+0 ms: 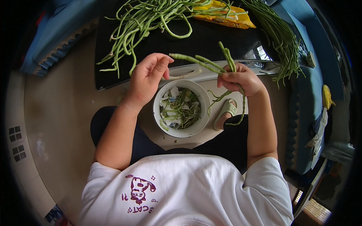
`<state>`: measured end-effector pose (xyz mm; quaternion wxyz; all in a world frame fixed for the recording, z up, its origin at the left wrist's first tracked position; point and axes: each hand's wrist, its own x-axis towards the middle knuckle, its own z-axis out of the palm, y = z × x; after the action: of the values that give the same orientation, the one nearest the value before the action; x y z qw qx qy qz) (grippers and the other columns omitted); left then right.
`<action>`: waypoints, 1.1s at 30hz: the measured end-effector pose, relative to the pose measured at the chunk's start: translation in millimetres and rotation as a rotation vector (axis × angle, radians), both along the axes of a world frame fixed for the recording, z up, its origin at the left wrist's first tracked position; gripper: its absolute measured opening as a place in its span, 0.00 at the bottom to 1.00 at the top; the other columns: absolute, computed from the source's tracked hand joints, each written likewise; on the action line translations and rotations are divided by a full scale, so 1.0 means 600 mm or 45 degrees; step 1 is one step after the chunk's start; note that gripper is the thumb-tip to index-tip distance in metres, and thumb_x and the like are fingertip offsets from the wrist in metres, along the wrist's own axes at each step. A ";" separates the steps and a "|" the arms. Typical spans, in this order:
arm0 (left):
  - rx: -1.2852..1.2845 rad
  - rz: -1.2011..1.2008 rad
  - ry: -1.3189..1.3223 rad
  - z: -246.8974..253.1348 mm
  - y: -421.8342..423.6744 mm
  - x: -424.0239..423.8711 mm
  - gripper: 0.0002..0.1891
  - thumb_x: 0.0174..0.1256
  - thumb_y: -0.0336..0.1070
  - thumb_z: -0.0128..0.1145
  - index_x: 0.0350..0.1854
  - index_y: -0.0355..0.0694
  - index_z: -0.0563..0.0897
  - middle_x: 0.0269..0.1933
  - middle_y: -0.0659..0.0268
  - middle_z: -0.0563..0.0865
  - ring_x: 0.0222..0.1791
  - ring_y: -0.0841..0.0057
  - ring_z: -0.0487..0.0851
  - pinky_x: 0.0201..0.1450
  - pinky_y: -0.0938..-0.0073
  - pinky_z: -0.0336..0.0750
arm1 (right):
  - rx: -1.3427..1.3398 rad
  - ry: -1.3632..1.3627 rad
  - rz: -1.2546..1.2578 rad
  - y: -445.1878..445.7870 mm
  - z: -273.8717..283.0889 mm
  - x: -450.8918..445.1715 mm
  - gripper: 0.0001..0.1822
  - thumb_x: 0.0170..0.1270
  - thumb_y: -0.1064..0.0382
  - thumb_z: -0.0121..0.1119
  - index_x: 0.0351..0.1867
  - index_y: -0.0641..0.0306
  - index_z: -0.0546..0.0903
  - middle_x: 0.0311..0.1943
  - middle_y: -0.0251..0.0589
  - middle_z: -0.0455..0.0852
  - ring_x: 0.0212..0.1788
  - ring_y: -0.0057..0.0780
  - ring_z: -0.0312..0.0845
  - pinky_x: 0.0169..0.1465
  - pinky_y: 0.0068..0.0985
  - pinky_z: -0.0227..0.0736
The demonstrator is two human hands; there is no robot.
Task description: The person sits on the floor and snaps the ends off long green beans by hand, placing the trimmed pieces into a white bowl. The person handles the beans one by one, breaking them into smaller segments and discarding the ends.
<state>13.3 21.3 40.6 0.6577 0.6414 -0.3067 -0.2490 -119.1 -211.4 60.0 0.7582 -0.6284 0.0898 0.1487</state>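
Note:
Several long green beans (195, 60) are gripped in my right hand (240, 77), some sticking up and to the left, others drooping below the fist. My left hand (151, 70) has its thumb and fingertips at the left tip of one of these beans; whether it pinches the tip is hard to tell. Below and between the hands stands a round white bin (206, 113) with bean scraps (191, 110) and crumpled white paper inside. A loose heap of long beans (133, 34) lies on the black tabletop (209, 42) beyond my left hand.
A yellow plastic bag (240, 19) lies on the table under some bean ends. A darker bunch of long beans (280, 39) hangs over the table's right edge. Blue covered seats (306, 127) flank the table. A green slipper (227, 113) on a foot is right of the bin.

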 end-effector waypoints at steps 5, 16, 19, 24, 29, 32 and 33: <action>0.059 -0.110 -0.149 -0.015 0.004 0.000 0.10 0.67 0.35 0.49 0.35 0.34 0.78 0.25 0.71 0.78 0.25 0.88 0.72 0.30 0.86 0.67 | -0.144 0.049 0.060 0.010 0.010 0.002 0.15 0.56 0.60 0.56 0.25 0.74 0.80 0.08 0.28 0.64 0.12 0.14 0.54 0.20 0.16 0.47; 0.284 -0.261 -0.235 -0.024 0.001 -0.014 0.12 0.61 0.24 0.43 0.41 0.34 0.79 0.26 0.71 0.79 0.24 0.89 0.72 0.27 0.86 0.67 | -0.117 0.055 0.054 0.003 0.006 -0.003 0.14 0.58 0.61 0.56 0.26 0.74 0.81 0.11 0.29 0.68 0.13 0.12 0.54 0.21 0.14 0.47; 0.099 -0.222 0.025 -0.026 -0.005 -0.017 0.12 0.60 0.23 0.41 0.39 0.35 0.80 0.22 0.72 0.75 0.20 0.91 0.65 0.24 0.89 0.61 | -0.006 0.087 0.094 0.013 0.008 -0.001 0.13 0.59 0.62 0.57 0.27 0.74 0.81 0.13 0.30 0.71 0.14 0.12 0.55 0.21 0.14 0.48; -0.184 -0.279 0.669 -0.027 -0.005 -0.015 0.12 0.63 0.25 0.41 0.40 0.37 0.79 0.21 0.72 0.72 0.18 0.89 0.63 0.22 0.89 0.58 | 0.055 0.027 0.118 0.020 0.005 0.000 0.13 0.60 0.61 0.56 0.28 0.73 0.80 0.15 0.31 0.72 0.15 0.12 0.55 0.20 0.14 0.47; -0.478 -0.193 0.906 -0.021 -0.014 -0.009 0.11 0.68 0.32 0.45 0.49 0.37 0.74 0.30 0.67 0.79 0.23 0.86 0.72 0.26 0.86 0.65 | 0.165 -0.078 -0.069 0.021 -0.007 -0.001 0.16 0.64 0.58 0.51 0.29 0.71 0.78 0.12 0.28 0.65 0.14 0.14 0.53 0.20 0.15 0.45; -0.526 -0.250 0.901 -0.034 -0.013 -0.009 0.11 0.68 0.32 0.46 0.50 0.38 0.73 0.38 0.61 0.82 0.28 0.82 0.78 0.31 0.84 0.70 | 0.221 -0.072 -0.171 0.016 -0.014 0.004 0.17 0.65 0.56 0.48 0.30 0.71 0.78 0.12 0.28 0.64 0.14 0.15 0.53 0.20 0.15 0.45; -0.586 -0.230 0.882 -0.033 -0.013 -0.010 0.12 0.68 0.33 0.46 0.51 0.38 0.72 0.39 0.60 0.82 0.29 0.81 0.78 0.32 0.84 0.70 | 0.209 -0.065 -0.147 0.019 -0.013 0.005 0.17 0.65 0.56 0.49 0.30 0.71 0.78 0.12 0.28 0.64 0.14 0.15 0.53 0.20 0.15 0.45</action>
<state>7.3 13.2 20.7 0.8235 0.3267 -0.1701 -0.4315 -116.3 -200.0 52.1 0.8164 -0.5617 0.0940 0.0955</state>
